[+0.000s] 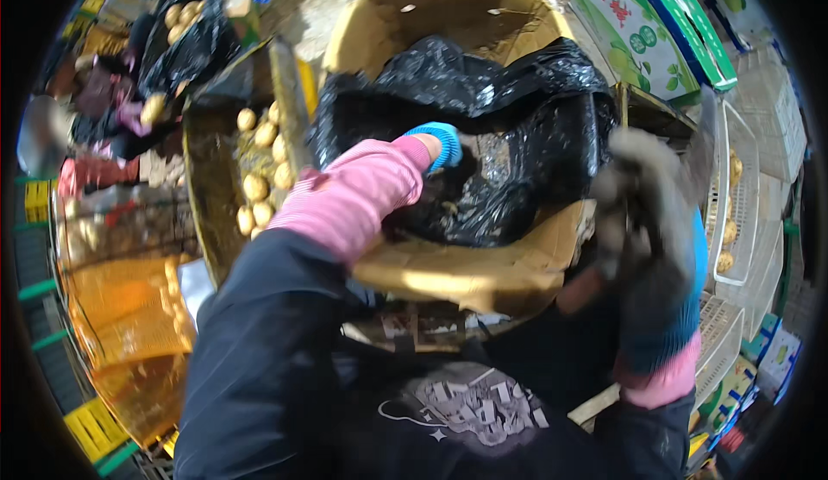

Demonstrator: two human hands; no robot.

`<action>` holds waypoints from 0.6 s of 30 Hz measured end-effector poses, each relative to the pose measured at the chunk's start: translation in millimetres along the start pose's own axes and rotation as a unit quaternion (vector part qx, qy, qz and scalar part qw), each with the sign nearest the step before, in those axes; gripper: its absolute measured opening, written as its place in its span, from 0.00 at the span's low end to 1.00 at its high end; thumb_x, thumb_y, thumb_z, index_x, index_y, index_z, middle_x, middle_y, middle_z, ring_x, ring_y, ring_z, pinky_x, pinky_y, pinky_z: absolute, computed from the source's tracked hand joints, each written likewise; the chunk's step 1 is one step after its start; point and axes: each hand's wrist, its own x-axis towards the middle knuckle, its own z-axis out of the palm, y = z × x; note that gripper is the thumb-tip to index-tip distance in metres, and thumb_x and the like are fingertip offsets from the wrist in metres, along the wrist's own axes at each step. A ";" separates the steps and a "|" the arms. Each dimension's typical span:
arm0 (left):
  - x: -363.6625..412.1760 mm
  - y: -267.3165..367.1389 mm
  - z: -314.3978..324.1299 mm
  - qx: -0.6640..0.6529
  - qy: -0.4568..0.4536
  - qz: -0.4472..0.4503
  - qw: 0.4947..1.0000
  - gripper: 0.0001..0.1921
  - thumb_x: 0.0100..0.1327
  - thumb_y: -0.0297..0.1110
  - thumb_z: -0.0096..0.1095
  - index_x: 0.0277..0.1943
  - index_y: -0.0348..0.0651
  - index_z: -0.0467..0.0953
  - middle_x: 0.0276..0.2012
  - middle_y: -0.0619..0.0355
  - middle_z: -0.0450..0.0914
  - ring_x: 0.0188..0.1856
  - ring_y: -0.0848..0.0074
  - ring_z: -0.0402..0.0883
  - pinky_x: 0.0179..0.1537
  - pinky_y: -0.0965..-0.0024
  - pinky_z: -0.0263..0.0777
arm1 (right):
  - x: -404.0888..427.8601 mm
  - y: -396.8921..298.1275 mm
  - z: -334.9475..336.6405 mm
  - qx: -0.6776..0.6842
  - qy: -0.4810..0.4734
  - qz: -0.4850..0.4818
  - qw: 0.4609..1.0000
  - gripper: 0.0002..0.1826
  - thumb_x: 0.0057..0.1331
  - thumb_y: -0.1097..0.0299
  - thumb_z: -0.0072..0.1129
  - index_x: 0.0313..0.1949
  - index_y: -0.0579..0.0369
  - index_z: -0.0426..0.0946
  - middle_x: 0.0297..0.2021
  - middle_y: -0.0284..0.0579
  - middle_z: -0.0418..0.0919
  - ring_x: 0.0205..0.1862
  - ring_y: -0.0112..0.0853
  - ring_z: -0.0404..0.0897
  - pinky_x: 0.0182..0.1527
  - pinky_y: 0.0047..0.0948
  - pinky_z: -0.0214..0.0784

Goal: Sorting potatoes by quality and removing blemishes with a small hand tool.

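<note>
My left hand (445, 147), in a glove with a blue knit cuff, reaches down into a black plastic liner bag (479, 79). Past the cuff its fingers are lost in the dark, so what they touch is hidden. The bag lines an open cardboard box (453, 270) in front of my body, and some loose dirt or debris shows on the plastic. To the right of the box, my right hand (647, 221) is raised in a dirty grey glove. Motion blur hides its fingers, and I cannot tell whether it holds anything.
Potatoes (255, 187) lie in a wet, worn bin (207, 202) left of the box. More potatoes (184, 19) sit in a black bag at upper left, near a person (107, 101). Plastic crates (737, 189) and a printed fruit carton (637, 33) stand at right; orange mesh sacks (123, 312) at left.
</note>
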 end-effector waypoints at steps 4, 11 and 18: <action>156.1 -63.3 36.0 -0.083 0.273 -0.065 0.956 0.28 0.55 0.44 0.70 0.59 0.47 0.77 0.59 0.51 0.78 0.58 0.60 0.78 0.61 0.60 0.70 | 7.6 -2.2 -15.9 0.050 0.114 0.084 0.989 0.26 0.73 0.64 0.46 0.66 0.63 0.57 0.35 0.48 0.76 0.15 0.22 0.68 0.13 0.17 0.66; 220.8 -82.2 43.1 -0.139 0.214 -0.034 0.966 0.27 0.55 0.44 0.70 0.59 0.47 0.77 0.58 0.52 0.78 0.58 0.60 0.78 0.61 0.60 0.70 | 38.5 39.4 -72.8 0.277 -0.057 0.037 0.959 0.25 0.73 0.74 0.38 0.68 0.62 0.50 0.35 0.56 0.74 0.17 0.33 0.74 0.18 0.33 0.80; 200.9 -110.1 27.1 -0.219 0.206 -0.015 0.954 0.27 0.55 0.44 0.70 0.58 0.47 0.77 0.58 0.52 0.78 0.58 0.61 0.78 0.61 0.60 0.70 | 29.0 17.2 -24.8 0.249 0.092 0.047 0.963 0.23 0.73 0.71 0.39 0.66 0.63 0.54 0.35 0.57 0.75 0.18 0.35 0.74 0.19 0.37 0.81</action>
